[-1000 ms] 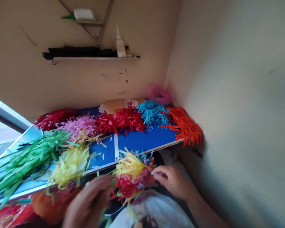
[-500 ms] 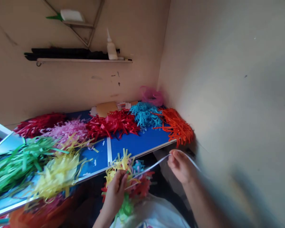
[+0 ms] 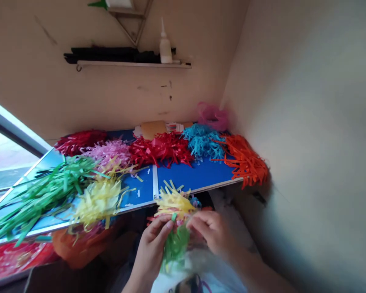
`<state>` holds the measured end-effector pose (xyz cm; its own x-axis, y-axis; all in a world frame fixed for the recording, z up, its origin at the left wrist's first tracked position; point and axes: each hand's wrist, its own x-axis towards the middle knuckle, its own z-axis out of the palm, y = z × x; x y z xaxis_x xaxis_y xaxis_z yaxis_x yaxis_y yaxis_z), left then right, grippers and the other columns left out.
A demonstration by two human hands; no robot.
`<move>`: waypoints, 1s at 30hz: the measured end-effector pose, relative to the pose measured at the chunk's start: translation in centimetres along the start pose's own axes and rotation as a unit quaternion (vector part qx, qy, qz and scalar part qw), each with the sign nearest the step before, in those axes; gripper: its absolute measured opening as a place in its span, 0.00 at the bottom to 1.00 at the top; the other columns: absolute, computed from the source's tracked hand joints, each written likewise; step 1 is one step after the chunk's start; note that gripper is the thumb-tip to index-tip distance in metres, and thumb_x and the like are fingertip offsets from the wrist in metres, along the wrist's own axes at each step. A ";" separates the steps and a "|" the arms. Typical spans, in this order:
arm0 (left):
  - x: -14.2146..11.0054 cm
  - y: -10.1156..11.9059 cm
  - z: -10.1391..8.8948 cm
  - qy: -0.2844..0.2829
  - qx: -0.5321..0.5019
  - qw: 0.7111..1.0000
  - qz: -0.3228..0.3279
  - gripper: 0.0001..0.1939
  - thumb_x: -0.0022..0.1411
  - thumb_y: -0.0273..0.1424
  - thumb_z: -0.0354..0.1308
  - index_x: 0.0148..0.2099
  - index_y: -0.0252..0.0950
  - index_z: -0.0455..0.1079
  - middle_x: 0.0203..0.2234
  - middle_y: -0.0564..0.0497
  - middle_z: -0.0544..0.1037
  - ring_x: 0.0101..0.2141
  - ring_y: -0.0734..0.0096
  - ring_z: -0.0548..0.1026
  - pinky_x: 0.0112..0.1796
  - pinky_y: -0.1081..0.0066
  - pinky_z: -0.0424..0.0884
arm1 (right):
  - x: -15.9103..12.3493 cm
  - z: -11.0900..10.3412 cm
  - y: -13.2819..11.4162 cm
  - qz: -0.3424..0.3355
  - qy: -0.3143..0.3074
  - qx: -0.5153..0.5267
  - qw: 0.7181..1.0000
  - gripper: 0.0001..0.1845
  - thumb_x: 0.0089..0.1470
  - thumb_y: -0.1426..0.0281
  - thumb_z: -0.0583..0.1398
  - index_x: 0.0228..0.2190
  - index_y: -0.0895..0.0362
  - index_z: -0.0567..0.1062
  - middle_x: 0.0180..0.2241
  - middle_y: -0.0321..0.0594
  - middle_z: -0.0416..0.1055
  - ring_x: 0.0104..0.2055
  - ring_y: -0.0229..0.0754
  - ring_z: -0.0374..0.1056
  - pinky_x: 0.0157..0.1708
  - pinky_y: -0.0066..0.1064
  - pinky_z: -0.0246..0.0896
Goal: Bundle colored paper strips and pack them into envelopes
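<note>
My left hand (image 3: 155, 242) pinches a bundle of fringed paper tassels near the lap, with a bit of green strip between thumb and forefinger. From that bundle a yellow tassel (image 3: 174, 202) fans upward, while a green tassel (image 3: 177, 244), smeared by motion, hangs below. Pink, blue and red-orange fringe shows behind the fingers. Close on the other side, my right hand (image 3: 212, 232) has its fingers bent and pressed together. It is slightly blurred, and what lies in its fingertips is hidden. The white string is not discernible now.
On the blue table (image 3: 183, 178) lie heaps of fringed paper: green (image 3: 61, 177), yellow (image 3: 99, 199), pink (image 3: 111, 151), red (image 3: 164, 149), blue (image 3: 203, 140) and orange (image 3: 247, 160). A shelf (image 3: 131, 64) holds a bottle (image 3: 165, 49). An orange bag (image 3: 79, 248) hangs below the table's edge.
My right hand has come down and left to the tassels, from where it held a white string stretched out. The green tassel has risen between the hands. The view has turned left and down.
</note>
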<state>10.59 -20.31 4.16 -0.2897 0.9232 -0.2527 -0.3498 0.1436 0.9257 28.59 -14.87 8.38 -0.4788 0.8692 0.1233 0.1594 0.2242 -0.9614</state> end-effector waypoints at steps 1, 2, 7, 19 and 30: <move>-0.4 0.3 0.3 -0.002 -0.069 0.995 -0.066 0.19 0.45 0.40 0.73 0.37 0.36 0.75 0.26 0.50 0.77 0.27 0.69 0.76 0.31 0.70 0.72 | 0.0 1.3 0.2 -0.003 -0.016 -0.022 1.000 0.22 0.62 0.60 0.55 0.23 0.57 0.78 0.19 0.34 0.68 0.24 0.36 0.62 0.27 0.27 0.55; -0.8 0.6 0.5 -0.003 -0.124 0.986 -0.112 0.20 0.43 0.38 0.74 0.37 0.36 0.75 0.24 0.51 0.77 0.25 0.71 0.75 0.29 0.72 0.72 | 0.1 2.2 0.5 -0.011 -0.021 -0.037 0.999 0.23 0.63 0.60 0.53 0.23 0.57 0.77 0.18 0.34 0.67 0.24 0.36 0.62 0.27 0.27 0.54; -1.2 1.0 0.8 -0.011 -0.217 0.966 -0.137 0.18 0.41 0.32 0.76 0.32 0.34 0.72 0.21 0.52 0.76 0.23 0.75 0.74 0.28 0.76 0.71 | 0.5 3.1 1.2 -0.028 -0.034 -0.090 0.995 0.22 0.62 0.65 0.53 0.18 0.57 0.70 0.17 0.32 0.63 0.22 0.35 0.58 0.26 0.27 0.50; -1.2 -0.3 0.3 -0.014 -0.107 0.993 -0.044 0.16 0.46 0.36 0.73 0.33 0.34 0.73 0.25 0.53 0.77 0.27 0.76 0.73 0.30 0.77 0.70 | 0.4 3.1 1.3 -0.025 -0.051 -0.120 0.991 0.21 0.62 0.65 0.53 0.19 0.56 0.64 0.18 0.31 0.59 0.23 0.35 0.58 0.26 0.28 0.49; -0.8 -0.3 -1.0 0.002 0.266 0.941 0.211 0.08 0.58 0.35 0.61 0.34 0.37 0.66 0.24 0.53 0.73 0.24 0.72 0.73 0.27 0.74 0.72 | 1.3 0.3 0.8 -0.029 0.042 0.196 0.979 0.16 0.60 0.59 0.59 0.24 0.54 0.71 0.25 0.33 0.64 0.30 0.37 0.63 0.38 0.32 0.62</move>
<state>10.01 -21.44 3.81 -0.3072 0.9366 0.1685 0.2915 -0.0760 0.9536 27.80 -13.66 7.73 -0.4026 0.8965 0.1851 -0.2180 0.1025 -0.9706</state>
